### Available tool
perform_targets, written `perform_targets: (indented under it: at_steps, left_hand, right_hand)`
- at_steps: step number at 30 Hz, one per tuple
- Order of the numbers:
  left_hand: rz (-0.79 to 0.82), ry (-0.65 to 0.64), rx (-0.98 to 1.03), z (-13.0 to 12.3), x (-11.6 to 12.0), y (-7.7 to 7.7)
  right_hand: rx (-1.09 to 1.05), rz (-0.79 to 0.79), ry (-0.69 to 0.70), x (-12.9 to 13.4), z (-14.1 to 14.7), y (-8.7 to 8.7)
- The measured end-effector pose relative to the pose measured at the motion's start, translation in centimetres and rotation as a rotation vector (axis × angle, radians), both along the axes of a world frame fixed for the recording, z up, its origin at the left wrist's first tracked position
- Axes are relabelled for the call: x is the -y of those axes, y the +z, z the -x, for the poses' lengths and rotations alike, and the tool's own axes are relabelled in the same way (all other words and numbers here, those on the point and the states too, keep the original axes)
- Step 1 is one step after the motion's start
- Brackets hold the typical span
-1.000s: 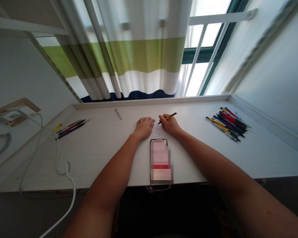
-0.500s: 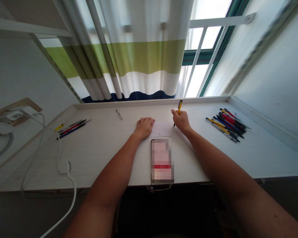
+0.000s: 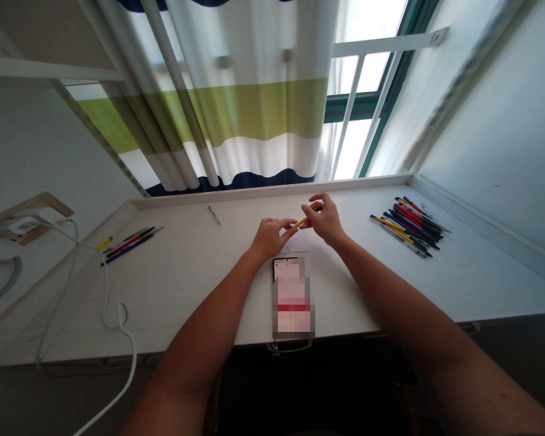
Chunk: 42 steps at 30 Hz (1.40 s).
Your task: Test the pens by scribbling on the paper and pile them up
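Observation:
A yellow pen [image 3: 302, 221] is held between both hands above a small white paper [image 3: 296, 242] on the white desk. My left hand [image 3: 272, 236] pinches its lower left end between thumb and fingers. My right hand [image 3: 324, 219] grips the upper right end, near the black part, with some fingers curled above it. Both hands partly cover the paper, and its faint marks are too small to read. A phone [image 3: 293, 297] with a blurred-out screen lies just below the paper, close to the desk's front edge.
Many-coloured pens [image 3: 411, 227] lie in a pile on the right. Several more pens [image 3: 131, 243] lie at the left, beside a white cable [image 3: 104, 290]. A lone pen [image 3: 214, 215] rests near the back. A raised rim [image 3: 254, 195] borders the desk before a curtain [image 3: 263, 112].
The yellow pen has gone from upright at the paper to tilted nearly flat between the hands. My left hand has left the paper and taken hold of its end. The view has shifted slightly.

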<state>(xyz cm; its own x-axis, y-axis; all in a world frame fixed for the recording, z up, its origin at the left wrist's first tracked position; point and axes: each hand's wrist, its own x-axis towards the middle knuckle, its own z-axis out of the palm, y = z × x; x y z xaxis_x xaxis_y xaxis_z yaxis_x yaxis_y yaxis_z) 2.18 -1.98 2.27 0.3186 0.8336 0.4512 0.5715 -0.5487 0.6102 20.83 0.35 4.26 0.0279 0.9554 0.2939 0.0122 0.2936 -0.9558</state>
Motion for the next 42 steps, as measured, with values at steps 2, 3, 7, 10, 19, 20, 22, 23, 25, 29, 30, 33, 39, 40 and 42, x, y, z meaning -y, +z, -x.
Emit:
perform_targets:
  at_steps: [2, 3, 7, 10, 19, 20, 22, 23, 25, 29, 30, 33, 39, 40, 42]
  left_hand:
    - [-0.012, 0.014, 0.011, -0.1, 0.2, 0.0]
    - [-0.024, 0.036, 0.007, 0.0, 0.2, 0.0]
    - [-0.085, 0.02, -0.152, -0.9, -0.1, 0.7]
    - [-0.17, -0.207, -0.423, -4.9, -1.2, 1.9]
    - [-0.358, -0.687, -0.715, -23.0, -4.0, 1.4]
    - [-0.371, -0.708, -0.69, -24.0, -4.0, 1.1]
    - [-0.399, -0.691, -0.653, -25.2, -4.1, 0.5]
    - [-0.412, -0.663, -0.647, -25.6, -4.1, 0.3]
    - [-0.433, -0.602, -0.661, -26.3, -4.2, 0.3]
    - [-0.416, -0.533, -0.676, -27.9, -4.3, 0.5]
    - [-0.402, -0.524, -0.668, -28.2, -4.3, 0.6]
    - [-0.347, -0.506, -0.632, -28.3, -4.0, 1.1]
    - [-0.13, -0.262, -0.443, -17.5, -1.4, 3.5]
    - [-0.094, -0.165, -0.409, -14.0, -0.7, 3.7]
    - [-0.03, 0.065, -0.361, -6.2, 1.2, 4.0]
  right_hand:
    - [0.035, 0.033, 0.027, 0.6, 0.1, 0.7]
    - [0.103, 0.037, 0.057, 1.1, -0.2, 1.1]
    - [0.618, -0.059, 0.116, 4.4, -3.4, 2.2]
    - [0.953, -0.056, -0.051, 7.3, -7.5, 1.5]
    - [1.278, 0.168, -0.431, 12.2, -18.7, -1.9]
    - [1.278, 0.18, -0.448, 12.4, -19.5, -1.9]
    - [1.285, 0.18, -0.469, 12.3, -20.7, -1.9]
    - [1.299, 0.174, -0.475, 12.1, -21.2, -2.0]
    - [1.335, 0.147, -0.481, 11.4, -21.8, -2.1]
    - [1.378, 0.099, -0.504, 10.2, -22.6, -2.6]
    - [1.377, 0.1, -0.522, 10.1, -22.7, -2.7]
    - [1.349, 0.088, -0.58, 10.6, -22.5, -2.4]
    - [1.248, -0.11, -0.261, 10.4, -15.2, 0.1]
    - [1.241, -0.161, -0.145, 10.0, -12.8, 0.6]
    - [1.234, -0.269, 0.08, 8.8, -7.1, 1.7]
